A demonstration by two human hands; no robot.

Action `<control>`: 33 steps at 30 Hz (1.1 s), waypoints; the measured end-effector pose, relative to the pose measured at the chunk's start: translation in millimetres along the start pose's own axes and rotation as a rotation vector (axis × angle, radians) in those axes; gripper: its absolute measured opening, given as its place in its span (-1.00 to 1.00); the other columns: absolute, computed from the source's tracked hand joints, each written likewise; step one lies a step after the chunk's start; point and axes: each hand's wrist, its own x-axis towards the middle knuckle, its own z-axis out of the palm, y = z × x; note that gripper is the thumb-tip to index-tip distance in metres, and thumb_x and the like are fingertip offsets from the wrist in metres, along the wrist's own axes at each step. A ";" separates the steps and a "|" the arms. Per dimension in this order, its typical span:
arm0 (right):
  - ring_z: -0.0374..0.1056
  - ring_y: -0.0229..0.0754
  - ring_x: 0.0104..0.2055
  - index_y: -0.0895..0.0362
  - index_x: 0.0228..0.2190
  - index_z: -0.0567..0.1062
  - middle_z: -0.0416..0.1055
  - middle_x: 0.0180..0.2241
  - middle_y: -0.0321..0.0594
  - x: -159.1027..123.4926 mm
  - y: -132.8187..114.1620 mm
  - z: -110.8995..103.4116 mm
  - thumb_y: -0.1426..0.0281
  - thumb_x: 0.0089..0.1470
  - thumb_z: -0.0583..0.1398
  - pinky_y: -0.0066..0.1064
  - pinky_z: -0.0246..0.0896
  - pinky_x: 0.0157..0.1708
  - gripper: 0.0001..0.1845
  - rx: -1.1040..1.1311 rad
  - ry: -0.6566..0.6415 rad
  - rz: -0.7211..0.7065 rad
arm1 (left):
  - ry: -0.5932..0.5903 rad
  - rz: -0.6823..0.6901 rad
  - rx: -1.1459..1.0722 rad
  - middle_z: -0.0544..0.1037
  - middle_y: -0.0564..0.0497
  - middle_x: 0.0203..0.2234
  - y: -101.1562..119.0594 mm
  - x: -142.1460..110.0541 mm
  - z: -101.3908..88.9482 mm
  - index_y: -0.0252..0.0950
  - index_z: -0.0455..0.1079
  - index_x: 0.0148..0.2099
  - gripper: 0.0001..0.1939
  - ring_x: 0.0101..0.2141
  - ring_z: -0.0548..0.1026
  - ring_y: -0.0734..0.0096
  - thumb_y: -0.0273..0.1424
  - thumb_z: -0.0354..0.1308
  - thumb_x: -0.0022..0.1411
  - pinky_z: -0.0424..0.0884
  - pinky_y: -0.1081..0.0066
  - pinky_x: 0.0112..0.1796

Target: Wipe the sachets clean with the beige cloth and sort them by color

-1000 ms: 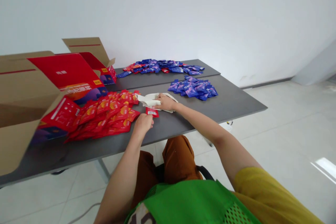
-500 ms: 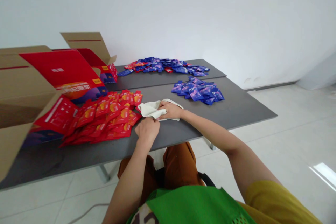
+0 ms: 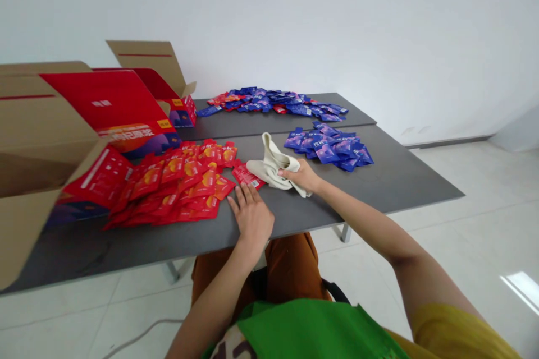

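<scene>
Tabletop: grey point(image 3: 391, 179), open cardboard carton point(image 3: 42, 140) at left edge, blue sachets point(image 3: 328, 146) near far edge, red sachets point(image 3: 181, 179) left of centre.
Cloth: cream cloth point(image 3: 272, 165) mid-tabletop, loose red sachet point(image 3: 247, 175) just beside.
Hands: left hand point(image 3: 252, 219) released, flat on tabletop; right hand point(image 3: 301, 175) on cloth, grip unclear.
Risk: dragged cloth could sweep sachet away.
Change: left hand now off cloth, cloth bunched higher.

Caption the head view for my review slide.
Right hand rests on a crumpled cream cloth beside red sachets; left hand lies flat on the grey table.

cream cloth point(image 3: 268, 166), red sachets point(image 3: 189, 184) with yellow circles, blue-purple sachets point(image 3: 327, 147)
</scene>
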 end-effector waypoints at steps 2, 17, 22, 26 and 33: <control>0.23 -0.27 -0.43 0.21 -0.33 0.48 0.35 -0.46 -0.32 -8.1 -1.8 1.3 0.06 -0.07 0.31 -0.41 0.20 -0.39 -0.54 0.010 0.054 0.037 | -0.088 0.107 0.020 0.14 -0.36 0.29 -2.5 2.1 0.0 -0.60 0.11 0.32 -0.37 0.28 0.06 -0.11 -0.53 -0.15 0.20 -0.04 -0.19 0.20; 0.32 -0.01 -0.07 0.09 0.10 0.34 0.32 -0.04 -0.05 37.5 -10.7 63.0 0.12 0.10 0.20 -0.21 0.17 -0.04 -0.43 -0.950 -0.191 -0.099 | -0.355 0.297 0.146 0.56 -0.35 -0.15 17.4 11.9 -46.5 -0.50 0.55 -0.08 -0.60 -0.02 0.45 0.02 -0.57 -0.12 0.27 0.25 0.11 0.03; 0.27 -0.05 -0.01 0.10 0.14 0.30 0.28 -0.03 -0.06 48.2 -1.2 54.6 0.11 0.10 0.23 -0.22 0.17 0.02 -0.36 -0.873 -0.308 -0.214 | -0.147 0.144 0.112 0.54 -0.40 -0.13 12.2 2.1 -24.3 -0.58 0.48 -0.01 -0.54 -0.04 0.48 0.09 -0.62 -0.22 0.30 0.35 0.23 -0.09; 0.25 -0.06 -0.02 0.13 0.00 0.42 0.29 -0.08 -0.07 16.3 0.5 28.0 0.11 0.07 0.26 -0.22 0.16 0.03 -0.47 -0.797 -0.405 -0.301 | -0.052 0.134 -0.040 0.47 -0.30 0.05 -4.8 -9.3 -2.8 -0.47 0.42 0.11 -0.53 0.14 0.35 0.18 -0.61 -0.21 0.32 0.35 0.31 -0.01; 0.30 -0.11 -0.09 0.12 -0.15 0.51 0.36 -0.18 -0.15 25.3 8.3 27.7 0.08 0.04 0.29 -0.28 0.18 -0.02 -0.57 -0.709 -0.301 -0.182 | -0.094 0.120 -0.056 0.41 -0.28 0.12 -4.5 -8.8 -9.0 -0.46 0.38 0.16 -0.54 0.17 0.31 0.19 -0.60 -0.16 0.32 0.28 0.28 0.09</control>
